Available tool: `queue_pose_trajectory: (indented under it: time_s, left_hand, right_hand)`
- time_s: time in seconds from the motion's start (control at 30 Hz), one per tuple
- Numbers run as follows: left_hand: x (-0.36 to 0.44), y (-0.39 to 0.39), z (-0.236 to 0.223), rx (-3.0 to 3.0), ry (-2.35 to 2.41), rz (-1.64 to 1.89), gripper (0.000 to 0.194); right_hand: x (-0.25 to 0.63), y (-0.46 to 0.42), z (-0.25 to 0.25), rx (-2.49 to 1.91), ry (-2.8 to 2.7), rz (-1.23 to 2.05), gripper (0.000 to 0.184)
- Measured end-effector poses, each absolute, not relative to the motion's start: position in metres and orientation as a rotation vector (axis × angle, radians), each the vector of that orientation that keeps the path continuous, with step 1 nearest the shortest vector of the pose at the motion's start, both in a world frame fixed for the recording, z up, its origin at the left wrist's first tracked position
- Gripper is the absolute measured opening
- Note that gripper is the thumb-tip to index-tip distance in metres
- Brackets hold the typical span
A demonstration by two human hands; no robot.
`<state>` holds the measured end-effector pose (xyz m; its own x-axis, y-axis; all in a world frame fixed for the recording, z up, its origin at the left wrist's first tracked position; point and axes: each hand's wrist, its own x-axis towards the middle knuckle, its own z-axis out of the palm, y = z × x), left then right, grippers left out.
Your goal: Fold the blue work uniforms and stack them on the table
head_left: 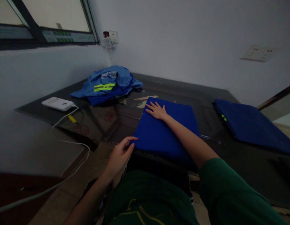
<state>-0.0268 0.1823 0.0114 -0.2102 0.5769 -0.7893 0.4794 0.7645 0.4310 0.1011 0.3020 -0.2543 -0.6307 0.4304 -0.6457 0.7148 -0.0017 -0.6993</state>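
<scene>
A bright blue folded cloth (175, 140), probably a garment, lies flat on the dark table in front of me. My right hand (156, 111) rests palm down on its far left part, fingers spread. At the near left corner is my left hand (121, 154), its index fingertip touching the cloth's edge and its thumb a little apart below. The underside of that corner is hidden.
A crumpled pile of blue clothing (112, 82) with a yellow-green stripe lies at the back left. Nearby a white power bank (58, 103) trails a white cable (72, 142) off the table (201, 90). Another folded dark blue cloth (255, 126) lies at right.
</scene>
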Motion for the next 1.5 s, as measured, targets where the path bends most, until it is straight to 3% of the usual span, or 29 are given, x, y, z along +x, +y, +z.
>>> queue_pose_trajectory:
  time_s: [0.37, 0.47, 0.7, 1.23, 1.5]
  left_hand:
    - [-0.021, 0.211, 0.016, 1.423, 1.933, -0.11, 0.029]
    - [0.008, 0.237, -0.003, 1.658, 1.809, -0.122, 0.03]
    - [0.041, 0.226, -0.064, 1.741, 1.444, -0.652, 0.048]
    - [0.032, 0.203, -0.045, 1.741, 1.491, -0.816, 0.051]
    - [0.016, 0.247, -0.045, 1.602, 1.38, -0.776, 0.047]
  right_hand:
    - [0.102, 0.301, -0.251, 1.225, 2.025, -1.674, 0.063]
    - [0.102, 0.301, -0.25, 1.226, 2.022, -1.672, 0.061]
    - [0.104, 0.302, -0.251, 1.2, 2.026, -1.659, 0.06]
    - [0.107, 0.301, -0.241, 1.261, 2.047, -1.688, 0.056]
    - [0.146, 0.32, -0.211, 1.463, 2.227, -1.933, 0.038]
